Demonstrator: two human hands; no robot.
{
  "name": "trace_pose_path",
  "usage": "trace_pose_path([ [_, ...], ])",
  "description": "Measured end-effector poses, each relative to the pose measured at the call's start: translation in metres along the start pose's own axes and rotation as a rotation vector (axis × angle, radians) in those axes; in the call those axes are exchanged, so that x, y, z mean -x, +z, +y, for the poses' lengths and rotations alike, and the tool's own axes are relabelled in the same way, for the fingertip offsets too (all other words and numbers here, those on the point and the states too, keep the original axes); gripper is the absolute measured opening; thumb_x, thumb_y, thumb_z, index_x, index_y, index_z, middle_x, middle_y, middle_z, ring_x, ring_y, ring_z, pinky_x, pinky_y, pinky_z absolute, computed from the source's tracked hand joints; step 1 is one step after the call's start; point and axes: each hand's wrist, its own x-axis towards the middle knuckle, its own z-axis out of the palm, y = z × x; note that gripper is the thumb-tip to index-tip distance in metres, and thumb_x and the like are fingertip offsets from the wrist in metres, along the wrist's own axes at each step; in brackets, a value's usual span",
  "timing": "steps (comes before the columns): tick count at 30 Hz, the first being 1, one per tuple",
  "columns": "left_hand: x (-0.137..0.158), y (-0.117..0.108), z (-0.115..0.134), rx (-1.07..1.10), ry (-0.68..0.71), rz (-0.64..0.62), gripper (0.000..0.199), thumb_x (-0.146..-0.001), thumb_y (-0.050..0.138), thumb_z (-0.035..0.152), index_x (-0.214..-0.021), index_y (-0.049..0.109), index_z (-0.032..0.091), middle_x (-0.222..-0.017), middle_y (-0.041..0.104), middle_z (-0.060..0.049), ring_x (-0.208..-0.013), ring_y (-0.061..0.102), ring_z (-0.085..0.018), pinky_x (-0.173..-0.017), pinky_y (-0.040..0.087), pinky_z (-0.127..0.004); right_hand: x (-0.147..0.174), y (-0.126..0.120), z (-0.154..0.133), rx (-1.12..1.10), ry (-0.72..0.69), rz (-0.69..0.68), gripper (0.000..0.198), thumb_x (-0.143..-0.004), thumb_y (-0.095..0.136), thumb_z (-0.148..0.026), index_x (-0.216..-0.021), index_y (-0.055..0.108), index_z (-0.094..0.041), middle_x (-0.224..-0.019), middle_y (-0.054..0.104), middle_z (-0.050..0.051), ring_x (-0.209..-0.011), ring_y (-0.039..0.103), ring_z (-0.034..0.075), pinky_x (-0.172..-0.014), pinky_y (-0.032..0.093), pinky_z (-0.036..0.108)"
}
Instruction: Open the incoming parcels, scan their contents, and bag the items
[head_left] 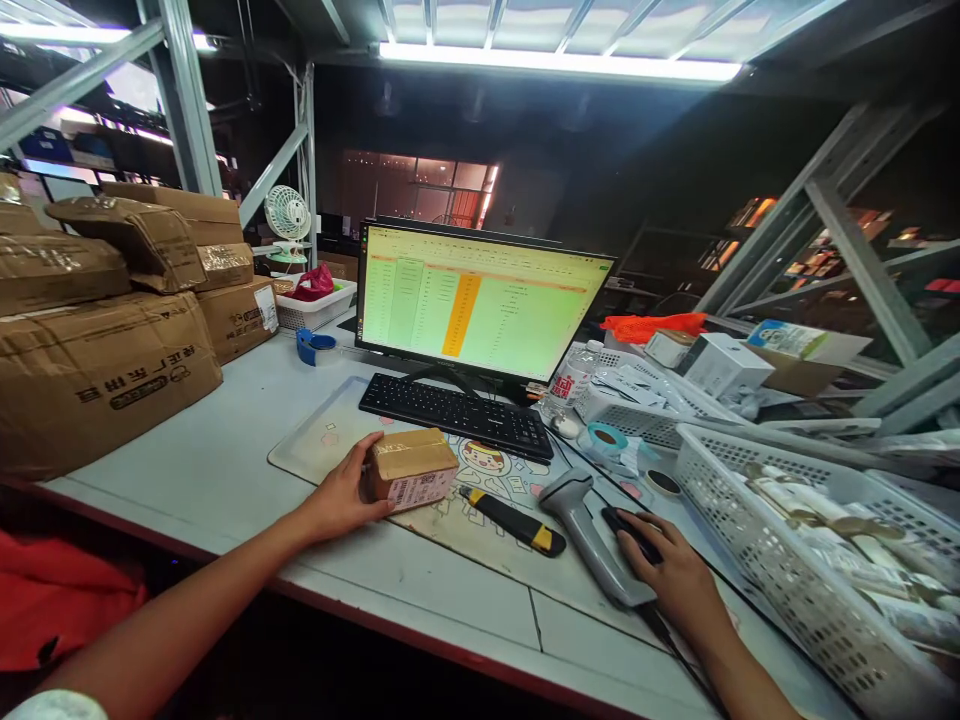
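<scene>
My left hand [343,498] grips a small brown cardboard box [415,455] by its left side, thumb in front and fingers behind. A white printed label [421,490] covers the box's near face. Over a black computer mouse [634,535] lies my right hand [670,560], fingers curved onto it. Just left of that hand rests a grey barcode scanner [600,545] with its cable running toward the table's front. Between the two hands a black and yellow utility knife [514,520] lies on the printed desk mat [330,450].
Behind the mat stand a black keyboard [454,410] and a lit monitor [480,300]. Large cartons [112,370] are stacked at left, near a blue tape dispenser [315,346]. A white basket [750,510] of packets, a bottle [574,375] and tape rolls crowd the right.
</scene>
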Motion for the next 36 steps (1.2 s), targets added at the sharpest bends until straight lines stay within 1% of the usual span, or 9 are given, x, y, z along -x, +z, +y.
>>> trace_pose_path([
  [5,-0.045,-0.015,0.022,0.048,0.077,-0.066,0.102,-0.075,0.081,0.034,-0.158,0.021,0.027,-0.148,0.049,-0.016,-0.137,0.051,-0.033,-0.117,0.041,-0.051,-0.005,-0.009,-0.007,-0.001,0.02,0.05,0.058,-0.089,0.049,-0.064,-0.12,0.073,-0.022,-0.122,0.068,0.013,-0.108,0.069,0.033,-0.099,0.056,0.049],
  [9,-0.074,-0.008,0.014,0.228,0.104,-0.042,0.105,-0.075,0.082,0.041,-0.157,0.019,0.025,-0.143,0.05,-0.018,-0.132,0.056,-0.033,-0.107,0.05,-0.051,-0.015,-0.034,-0.037,0.006,0.094,0.127,0.059,-0.089,0.049,-0.066,-0.12,0.072,-0.022,-0.118,0.072,0.013,-0.105,0.07,0.033,-0.097,0.056,0.048],
  [12,-0.075,0.0,-0.002,0.321,0.049,-0.003,0.102,-0.077,0.082,0.045,-0.156,0.019,0.028,-0.143,0.048,-0.017,-0.128,0.058,-0.033,-0.101,0.055,-0.049,-0.016,-0.046,-0.078,-0.029,0.276,-0.091,0.062,-0.088,0.049,-0.066,-0.122,0.072,-0.02,-0.101,0.077,0.011,-0.086,0.073,0.029,-0.083,0.059,0.042],
  [15,-0.069,0.001,-0.016,0.375,-0.025,0.002,0.103,-0.076,0.083,0.047,-0.155,0.019,0.029,-0.143,0.046,-0.016,-0.124,0.061,-0.032,-0.099,0.057,-0.05,-0.011,-0.038,-0.124,0.065,0.4,-0.337,0.072,-0.09,0.05,-0.065,-0.14,0.063,-0.015,-0.109,0.076,0.015,-0.095,0.073,0.033,-0.086,0.057,0.043],
  [18,-0.066,-0.002,-0.024,0.411,-0.059,0.003,0.105,-0.075,0.083,0.047,-0.155,0.017,0.03,-0.14,0.046,-0.015,-0.122,0.062,-0.032,-0.099,0.057,-0.052,-0.009,-0.021,-0.156,0.242,0.454,-0.385,0.076,-0.094,0.05,-0.061,-0.149,0.052,-0.008,-0.128,0.069,0.024,-0.114,0.068,0.039,-0.096,0.053,0.049],
  [22,-0.067,-0.003,-0.027,0.421,-0.071,-0.002,0.105,-0.076,0.083,0.047,-0.156,0.016,0.031,-0.137,0.045,-0.014,-0.12,0.062,-0.031,-0.099,0.057,-0.053,-0.016,-0.024,-0.17,0.279,0.48,-0.407,0.072,-0.097,0.049,-0.057,-0.141,0.058,-0.001,-0.122,0.069,0.029,-0.113,0.069,0.04,-0.095,0.053,0.049],
  [24,-0.067,-0.003,-0.026,0.43,-0.063,-0.01,0.106,-0.076,0.083,0.048,-0.156,0.015,0.031,-0.138,0.044,-0.014,-0.121,0.062,-0.031,-0.099,0.057,-0.053,-0.018,-0.042,-0.178,0.212,0.385,-0.401,0.066,-0.097,0.05,-0.058,-0.133,0.066,-0.006,-0.114,0.074,0.025,-0.106,0.072,0.039,-0.091,0.056,0.046],
  [30,-0.063,-0.002,-0.021,0.461,-0.014,-0.089,0.109,-0.076,0.085,0.047,-0.159,0.015,0.035,-0.142,0.044,-0.014,-0.124,0.061,-0.032,-0.101,0.056,-0.052,-0.013,-0.11,-0.246,-0.233,-0.197,-0.516,0.051,-0.096,0.058,-0.054,-0.132,0.07,-0.019,-0.12,0.076,0.012,-0.107,0.073,0.03,-0.088,0.059,0.036],
  [36,-0.058,-0.001,-0.018,0.422,0.003,-0.122,0.109,-0.074,0.087,0.045,-0.16,0.019,0.037,-0.149,0.044,-0.014,-0.124,0.06,-0.032,-0.102,0.055,-0.05,-0.014,-0.11,-0.295,-0.275,-0.299,-0.671,0.053,-0.092,0.064,-0.054,-0.132,0.068,-0.019,-0.121,0.075,0.014,-0.104,0.073,0.03,-0.089,0.059,0.039],
])
